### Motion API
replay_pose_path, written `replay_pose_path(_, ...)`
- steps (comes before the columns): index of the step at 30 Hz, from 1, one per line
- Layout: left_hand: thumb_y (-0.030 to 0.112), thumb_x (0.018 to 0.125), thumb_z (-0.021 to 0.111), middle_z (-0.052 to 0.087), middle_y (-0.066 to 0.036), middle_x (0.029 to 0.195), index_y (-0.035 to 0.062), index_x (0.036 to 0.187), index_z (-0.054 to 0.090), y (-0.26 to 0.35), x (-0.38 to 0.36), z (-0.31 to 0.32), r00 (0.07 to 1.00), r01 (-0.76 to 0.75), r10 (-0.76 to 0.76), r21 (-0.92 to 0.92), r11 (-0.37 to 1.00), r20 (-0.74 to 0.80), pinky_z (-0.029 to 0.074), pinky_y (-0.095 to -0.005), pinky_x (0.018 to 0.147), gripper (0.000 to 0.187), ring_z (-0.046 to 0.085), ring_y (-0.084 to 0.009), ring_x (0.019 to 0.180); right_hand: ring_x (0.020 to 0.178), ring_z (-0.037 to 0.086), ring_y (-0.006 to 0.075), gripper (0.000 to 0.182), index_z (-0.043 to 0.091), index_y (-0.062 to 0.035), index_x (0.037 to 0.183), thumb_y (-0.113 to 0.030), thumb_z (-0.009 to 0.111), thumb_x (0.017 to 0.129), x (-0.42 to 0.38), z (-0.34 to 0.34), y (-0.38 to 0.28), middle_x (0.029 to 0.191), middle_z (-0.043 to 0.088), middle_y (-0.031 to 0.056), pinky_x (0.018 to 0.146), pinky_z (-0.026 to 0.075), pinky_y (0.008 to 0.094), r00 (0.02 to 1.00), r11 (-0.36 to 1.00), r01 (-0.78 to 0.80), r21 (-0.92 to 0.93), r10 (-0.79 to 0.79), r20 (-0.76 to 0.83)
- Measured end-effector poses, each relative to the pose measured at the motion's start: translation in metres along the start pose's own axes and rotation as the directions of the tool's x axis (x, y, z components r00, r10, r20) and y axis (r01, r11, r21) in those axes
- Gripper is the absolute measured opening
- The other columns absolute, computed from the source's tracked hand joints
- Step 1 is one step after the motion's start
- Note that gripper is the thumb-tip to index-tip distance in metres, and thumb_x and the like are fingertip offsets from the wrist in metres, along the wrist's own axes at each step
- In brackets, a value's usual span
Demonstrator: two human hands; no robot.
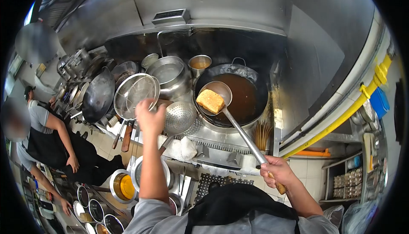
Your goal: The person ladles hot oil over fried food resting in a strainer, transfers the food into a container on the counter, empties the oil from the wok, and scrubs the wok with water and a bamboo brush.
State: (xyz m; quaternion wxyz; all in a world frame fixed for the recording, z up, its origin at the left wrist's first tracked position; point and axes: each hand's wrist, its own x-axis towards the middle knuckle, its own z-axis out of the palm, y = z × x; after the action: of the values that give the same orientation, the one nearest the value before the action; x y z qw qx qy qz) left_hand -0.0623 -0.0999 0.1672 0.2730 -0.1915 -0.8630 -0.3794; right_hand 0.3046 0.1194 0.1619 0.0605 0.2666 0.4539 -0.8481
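Note:
My right hand (277,173) is closed round the wooden-ended handle of a long metal ladle (245,136). A golden-brown block of food (210,101) sits in the ladle's bowl, above a large wok (251,97) holding dark brown liquid. My left hand (151,118) is raised with its fingers apart, holding nothing that I can see. It is in front of the lower right rim of a round wire strainer (135,94). To the right of that hand lies a perforated skimmer (180,117).
Behind are a metal pot (167,71) and a small bowl of amber liquid (200,62). A bamboo brush (261,135) stands right of the wok. Two co-workers (47,123) are at the left, near another wok (99,95). A pot of yellow liquid (124,186) is lower left.

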Motion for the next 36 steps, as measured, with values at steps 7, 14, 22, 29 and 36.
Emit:
replay_pose_path(7,0.049,0.065,0.07,0.063,-0.026,0.101,-0.0135,0.107,0.056,-0.167,0.008,-0.091,0.68,0.636,-0.703,0.311,0.706,0.207,0.049,-0.0378,0.082,0.077,0.063,-0.033,0.092,0.039,0.041,0.0082,0.02,0.049,-0.0061,0.11,-0.012,0.053,0.092,0.046,0.025,-0.023,0.064,0.049,0.0033,0.032,0.033,0.0252,0.999,0.996,-0.018,-0.082,0.021,0.026)
replay_pose_path(14,0.025,0.085,0.063,0.06,-0.005,0.081,0.0078,0.088,0.058,-0.247,-0.016,-0.077,0.191,0.978,-0.332,-0.208,-0.014,0.924,0.053,-0.0308,0.061,0.018,0.059,-0.0206,0.07,0.041,0.04,0.0058,0.015,0.049,-0.0058,0.103,-0.015,0.054,0.092,0.125,0.116,-0.058,0.065,0.048,0.0008,0.032,0.032,0.0215,0.971,0.991,0.011,-0.131,0.021,0.239)
replay_pose_path(22,0.006,0.084,0.049,0.057,-0.005,0.07,0.0006,0.08,0.054,-0.195,0.003,-0.064,0.262,0.936,-0.429,-0.336,-0.106,0.865,0.044,-0.0238,0.049,0.008,0.051,-0.0112,0.057,0.04,0.044,0.0095,0.01,0.054,-0.005,0.088,-0.015,0.057,0.089,0.253,0.225,-0.045,0.061,0.051,0.0014,0.033,0.037,0.0265,0.973,0.891,0.143,-0.431,-0.048,0.224)
replay_pose_path(29,0.008,0.088,0.048,0.051,0.0,0.062,0.0047,0.071,0.052,-0.156,-0.011,-0.073,0.434,0.893,-0.5,-0.432,0.129,0.749,0.036,-0.0211,0.044,0.018,0.046,-0.0085,0.05,0.05,0.054,0.0143,0.012,0.06,-0.0018,0.087,-0.014,0.058,0.085,0.299,0.187,-0.025,0.062,0.055,0.0051,0.044,0.04,0.0305,0.816,0.392,0.516,-0.762,-0.497,0.296)
replay_pose_path(36,0.008,0.086,0.051,0.053,-0.002,0.066,0.0052,0.085,0.05,-0.099,-0.025,-0.082,0.52,0.853,-0.461,-0.456,0.252,0.719,0.04,-0.0245,0.044,0.004,0.049,-0.0105,0.05,0.046,0.045,0.0058,0.026,0.059,-0.0085,0.11,-0.005,0.06,0.085,0.185,0.091,-0.053,0.061,0.05,-0.0019,0.039,0.036,0.0243,0.864,0.763,0.316,-0.564,-0.476,-0.161)
